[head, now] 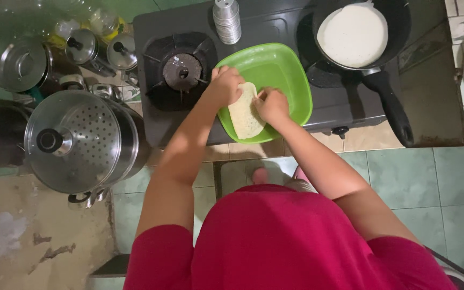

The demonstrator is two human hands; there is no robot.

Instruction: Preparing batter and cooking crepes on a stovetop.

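Both pinching pale crepe (245, 114) on green plate (291, 80): left hand (225, 85) at top edge, right hand (271, 104) at side, prob. to fold w/o tearing.

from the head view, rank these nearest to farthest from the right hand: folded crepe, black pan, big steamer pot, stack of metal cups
1. folded crepe: touching the right hand, in the green plate.
2. stack of metal cups: top of the stove.
3. black pan: right burner, close to the cups' rank.
4. big steamer pot: far left, on the floor.
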